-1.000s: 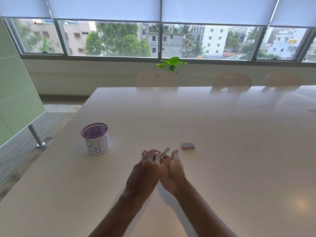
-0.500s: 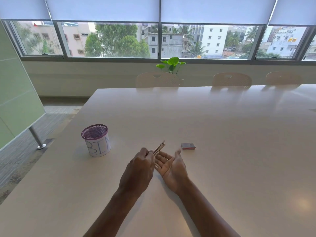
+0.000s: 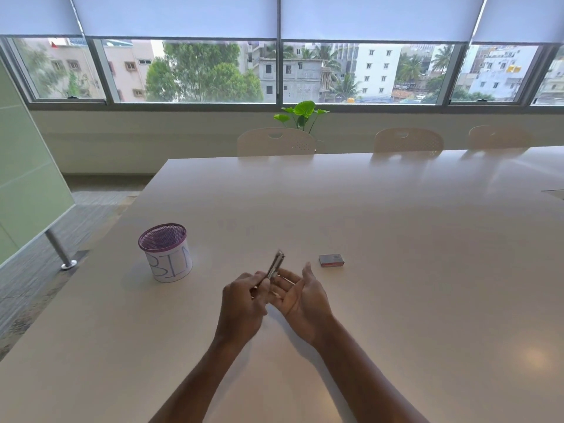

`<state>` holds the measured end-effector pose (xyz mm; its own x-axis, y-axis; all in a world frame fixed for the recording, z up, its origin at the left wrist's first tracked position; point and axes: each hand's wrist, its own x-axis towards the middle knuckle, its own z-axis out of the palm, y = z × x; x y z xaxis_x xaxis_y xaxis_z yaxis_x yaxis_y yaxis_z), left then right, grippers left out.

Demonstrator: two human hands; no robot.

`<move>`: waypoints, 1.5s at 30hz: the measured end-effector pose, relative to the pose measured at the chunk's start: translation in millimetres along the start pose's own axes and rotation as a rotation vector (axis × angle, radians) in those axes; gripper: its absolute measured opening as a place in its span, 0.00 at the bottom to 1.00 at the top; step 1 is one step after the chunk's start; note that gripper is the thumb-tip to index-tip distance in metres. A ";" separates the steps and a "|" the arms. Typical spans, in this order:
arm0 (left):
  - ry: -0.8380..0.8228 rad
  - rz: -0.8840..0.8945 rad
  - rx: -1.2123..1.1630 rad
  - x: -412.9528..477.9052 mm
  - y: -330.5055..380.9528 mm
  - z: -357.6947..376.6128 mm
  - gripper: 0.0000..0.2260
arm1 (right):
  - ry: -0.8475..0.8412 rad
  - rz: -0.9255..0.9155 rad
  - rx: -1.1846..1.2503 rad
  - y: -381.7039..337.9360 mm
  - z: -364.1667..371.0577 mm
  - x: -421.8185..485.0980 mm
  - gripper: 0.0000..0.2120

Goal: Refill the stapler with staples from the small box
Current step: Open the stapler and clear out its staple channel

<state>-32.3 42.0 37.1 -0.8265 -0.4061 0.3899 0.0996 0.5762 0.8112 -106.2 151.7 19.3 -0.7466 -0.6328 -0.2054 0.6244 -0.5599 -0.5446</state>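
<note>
A mesh bin (image 3: 164, 254) marked "BIN" stood at ten o'clock, contents hidden. The left hand (image 3: 244, 303) pinched the stapler (image 3: 275, 265), tilted toward twelve; the right hand (image 3: 300, 296) lay open, palm up. The closed box (image 3: 331, 260) waited at one o'clock; keeping the stapler steady would ease loading.
</note>
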 end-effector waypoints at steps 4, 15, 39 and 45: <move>-0.030 -0.346 -0.417 2.0 -3.5 -7.2 0.08 | -0.031 -0.004 -0.162 -1.6 4.5 -5.7 0.17; -0.065 -0.403 -0.491 3.2 -4.6 -5.4 0.10 | 0.027 -0.162 -0.406 5.2 7.9 -3.6 0.05; -0.194 0.269 0.559 -11.8 25.4 -5.0 0.10 | 0.036 0.086 0.126 16.5 2.1 9.1 0.48; -0.121 0.036 0.195 0.0 9.8 -7.3 0.08 | 0.030 0.037 -0.015 12.5 0.1 2.7 0.30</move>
<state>-27.2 42.5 48.2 -0.8858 -0.3019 0.3523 0.0305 0.7198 0.6935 -100.5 143.0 12.0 -0.7300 -0.6363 -0.2495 0.6480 -0.5283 -0.5486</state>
